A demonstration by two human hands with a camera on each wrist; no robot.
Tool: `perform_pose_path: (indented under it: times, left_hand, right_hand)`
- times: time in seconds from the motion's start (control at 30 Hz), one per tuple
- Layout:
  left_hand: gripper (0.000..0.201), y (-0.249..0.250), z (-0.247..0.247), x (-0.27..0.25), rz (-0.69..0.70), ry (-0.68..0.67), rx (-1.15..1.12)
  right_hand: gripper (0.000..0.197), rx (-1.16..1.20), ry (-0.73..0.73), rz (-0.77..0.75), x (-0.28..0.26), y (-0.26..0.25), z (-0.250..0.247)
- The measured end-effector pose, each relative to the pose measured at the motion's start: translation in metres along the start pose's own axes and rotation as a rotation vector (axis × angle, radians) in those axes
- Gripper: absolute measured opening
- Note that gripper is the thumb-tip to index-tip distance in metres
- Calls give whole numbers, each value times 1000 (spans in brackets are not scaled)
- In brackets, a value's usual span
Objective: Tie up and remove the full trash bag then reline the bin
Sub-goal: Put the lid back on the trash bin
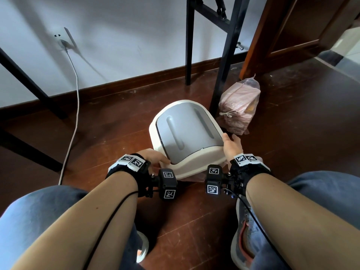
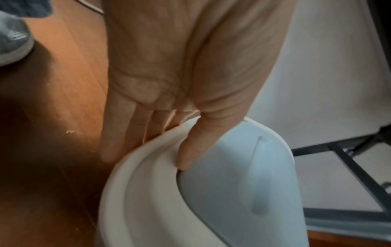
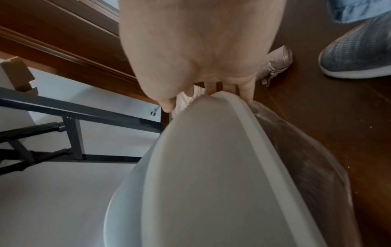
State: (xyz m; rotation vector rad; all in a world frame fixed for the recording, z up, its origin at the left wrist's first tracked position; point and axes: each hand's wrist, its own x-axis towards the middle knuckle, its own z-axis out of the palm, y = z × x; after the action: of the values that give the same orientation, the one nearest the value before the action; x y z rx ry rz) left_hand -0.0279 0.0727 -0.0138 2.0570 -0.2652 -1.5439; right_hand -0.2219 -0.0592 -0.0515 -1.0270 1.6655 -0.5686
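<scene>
A white bin lid (image 1: 194, 162) with a grey swing flap (image 1: 187, 131) sits on the bin on the wooden floor. My left hand (image 1: 153, 156) grips its near left edge: the thumb (image 2: 190, 150) lies at the flap's edge and the fingers (image 2: 118, 130) run down the outside. Across from it, my right hand (image 1: 231, 145) holds the right rim, thumb on top and fingers (image 3: 247, 90) hooked over the edge. Translucent liner plastic (image 3: 306, 167) bulges out below the lid (image 3: 201, 167). The tied pink trash bag (image 1: 239, 106) stands on the floor behind the bin to the right.
Black table legs (image 1: 224, 75) rise just behind the bin, next to the tied bag. A white power cable (image 1: 76, 106) hangs from a wall socket at the left. A roll of bags (image 3: 275, 61) lies near my grey shoe (image 3: 357, 55). My knees flank the bin.
</scene>
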Motion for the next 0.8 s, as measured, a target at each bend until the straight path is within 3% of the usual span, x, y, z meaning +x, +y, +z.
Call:
perform_pose_path:
  times: [0.1,0.2,0.33,0.47,0.6,0.67,0.73,0.8]
  left_hand:
    - [12,4,3,-3,4,-24,-63]
    - [39,4,2,9,-4,-24,-161]
    - [10,3,3,10,-4,-29,-225]
    - [9,-5,1,17,19,-93,-256]
    - [6,-6,1,19,29,-115,-265]
    - [7,-4,5,20,29,-138,-278]
    - [5,-3,12,23,16,-155,-302]
    - [5,2,21,26,1,-177,-338]
  right_hand:
    - [69,79,1,66,4,4,1]
    - [77,154,-2,157,8,2,4]
    - [95,239,-12,265,18,10,9]
    - [93,385,-47,363,3,13,7]
    - [117,455,26,414,31,32,14]
    - [116,515,51,381,63,46,22]
    - [111,536,11,345,45,29,23]
    - [94,546,-89,291,35,16,23]
